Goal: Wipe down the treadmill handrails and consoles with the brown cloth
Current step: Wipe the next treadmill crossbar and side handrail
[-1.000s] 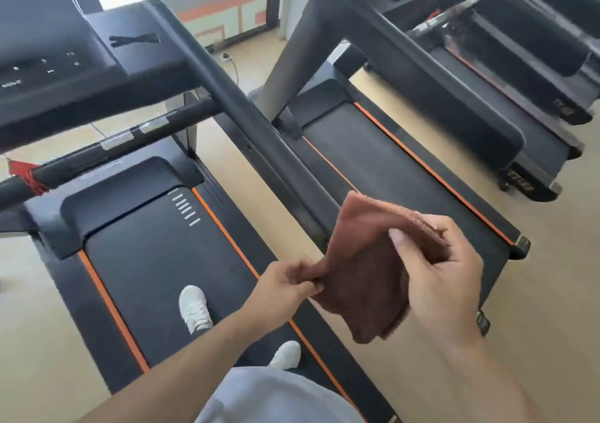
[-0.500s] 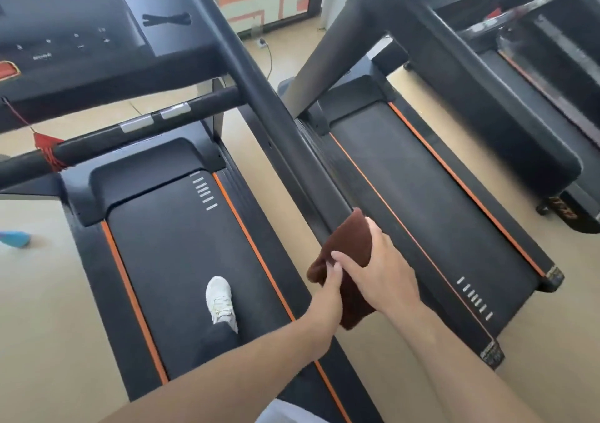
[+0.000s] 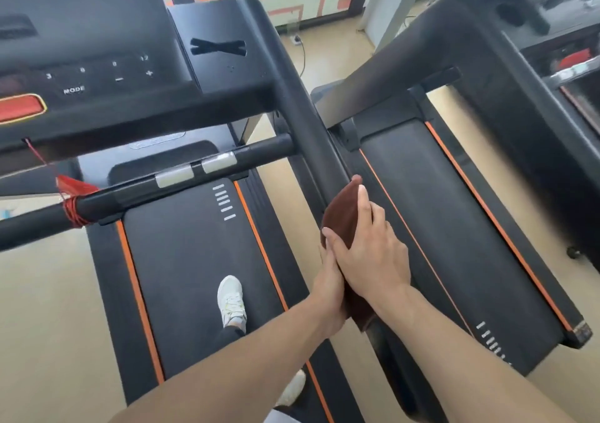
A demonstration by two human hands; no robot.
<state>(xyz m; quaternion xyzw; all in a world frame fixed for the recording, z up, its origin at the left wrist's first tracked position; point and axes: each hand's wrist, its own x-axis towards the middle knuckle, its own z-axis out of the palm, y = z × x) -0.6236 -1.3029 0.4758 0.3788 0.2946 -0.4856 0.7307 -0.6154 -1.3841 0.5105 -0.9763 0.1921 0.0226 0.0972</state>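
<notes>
Cloth: brown cloth point(image 3: 344, 218), centre frame, draped over the right handrail point(image 3: 305, 124).
Handling: likely soft, light; best clamped around the rail.
Right hand point(image 3: 370, 254): curled over cloth, pressing.
Left hand point(image 3: 329, 286): gripping the cloth's left side.
Console point(image 3: 97, 75): upper left.

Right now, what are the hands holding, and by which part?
Both hands hold the brown cloth wrapped over the right handrail. The right hand presses on top of its middle; the left hand grips its near left edge.
</notes>
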